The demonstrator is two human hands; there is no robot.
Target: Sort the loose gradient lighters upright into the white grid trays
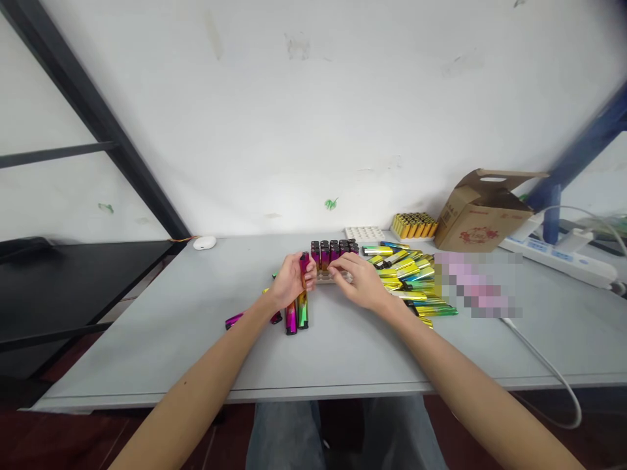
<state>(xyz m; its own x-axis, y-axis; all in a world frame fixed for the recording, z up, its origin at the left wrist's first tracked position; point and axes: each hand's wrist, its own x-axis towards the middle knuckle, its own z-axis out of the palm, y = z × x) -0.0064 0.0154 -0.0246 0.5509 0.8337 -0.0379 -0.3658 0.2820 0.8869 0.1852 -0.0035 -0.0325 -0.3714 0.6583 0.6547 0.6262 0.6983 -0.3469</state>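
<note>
Lighters (325, 256) with metallic magenta bodies stand upright in a block, 5 across, in a pale tray (324, 278) near the middle of the grey desk (147, 346); the number of rows is unclear, as both hands hide the front of the tray. Working left to right: a black side table (73, 287) sits beyond the desk's left edge, and a white oval case (204, 243) lies at the desk's back edge. A loose magenta lighter (234, 320) lies flat left of the left hand (290, 281), and 2 more multicoloured lighters (296, 316) lie side by side below that hand. Left-hand fingers (309, 274) are closed around a single upright magenta lighter (304, 262), just beside the block. Right-hand fingers (337, 264) are loosely curled at the front of the block, with nothing visibly held; the right hand (361, 282) is close to the tray. Farther right are a white perforated tray (363, 234), a packed block of yellow lighters (414, 225), a heap of loose yellow-green lighters (409, 277), and an open cardboard box (482, 215). State as judged: magenta units largely stand in the tray, with 4 visible outside it; none of the yellow-green heap stands there.
</note>
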